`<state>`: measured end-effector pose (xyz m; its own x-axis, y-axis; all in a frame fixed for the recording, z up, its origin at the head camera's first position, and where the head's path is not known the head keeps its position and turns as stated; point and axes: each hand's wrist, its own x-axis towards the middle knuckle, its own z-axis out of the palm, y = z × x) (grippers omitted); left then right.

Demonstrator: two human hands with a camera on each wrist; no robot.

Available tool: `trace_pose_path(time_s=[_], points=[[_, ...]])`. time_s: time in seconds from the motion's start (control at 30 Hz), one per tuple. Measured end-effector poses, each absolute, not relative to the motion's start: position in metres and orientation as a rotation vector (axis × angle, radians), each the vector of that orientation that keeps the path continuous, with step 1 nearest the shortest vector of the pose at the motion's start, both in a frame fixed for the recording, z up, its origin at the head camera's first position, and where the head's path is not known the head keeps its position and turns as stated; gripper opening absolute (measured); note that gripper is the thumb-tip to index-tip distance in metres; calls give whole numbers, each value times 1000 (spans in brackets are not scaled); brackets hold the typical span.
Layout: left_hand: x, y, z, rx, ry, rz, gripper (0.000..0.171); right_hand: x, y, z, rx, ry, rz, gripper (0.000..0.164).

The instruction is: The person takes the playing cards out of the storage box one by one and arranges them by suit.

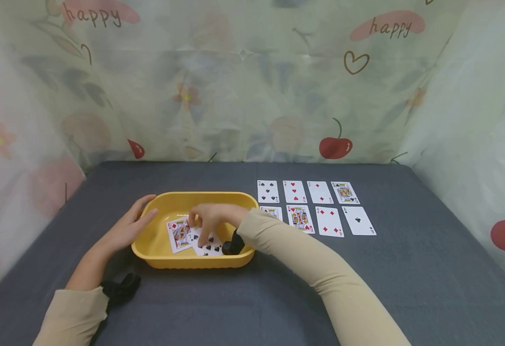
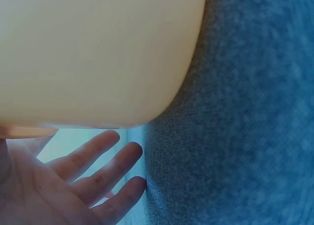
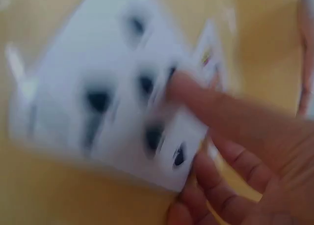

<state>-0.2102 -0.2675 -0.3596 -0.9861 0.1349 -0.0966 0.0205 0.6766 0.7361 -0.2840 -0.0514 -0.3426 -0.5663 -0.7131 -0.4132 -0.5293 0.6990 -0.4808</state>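
A yellow plastic tray (image 1: 192, 263) stands on the dark cloth. My right hand (image 1: 212, 217) reaches into it and pinches a black spades playing card (image 3: 117, 63) by one edge, thumb on its face and fingers beneath; the card is blurred in the right wrist view. Beside it in the tray lies a face card (image 1: 176, 236), partly overlapped. At the tray's left end, my left hand (image 1: 127, 228) rests with its thumb over the rim. In the left wrist view its fingers (image 2: 105, 178) are spread and nearly straight along the outside of the wall.
Right of the tray, playing cards lie face up in two rows, among them a three of hearts (image 1: 295, 192), a four of diamonds (image 1: 329, 222) and an ace of clubs (image 1: 359, 221). My right sleeve (image 1: 296, 254) partly hides one lower-row card (image 1: 272, 211). A patterned curtain (image 1: 244, 96) encloses the table.
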Motion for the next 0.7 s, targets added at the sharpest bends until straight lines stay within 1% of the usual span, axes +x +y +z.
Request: trace_pose_path(time_s=[0.2,0.33,0.5,0.7], points=[[-210,-267,-360,131,2739,1211,70,-281,-51,-343,-933,2365,-356,39],[-210,-268,-361,139,2747,1213,68,-285,-48,-340,-956,2334,-400,30],[-210,-268,-361,141,2756,1212,68,-293,-41,-333,-968,2249,-569,19],[-211,-268,-361,132,2747,1212,68,-296,-31,-320,-958,2221,-726,19]])
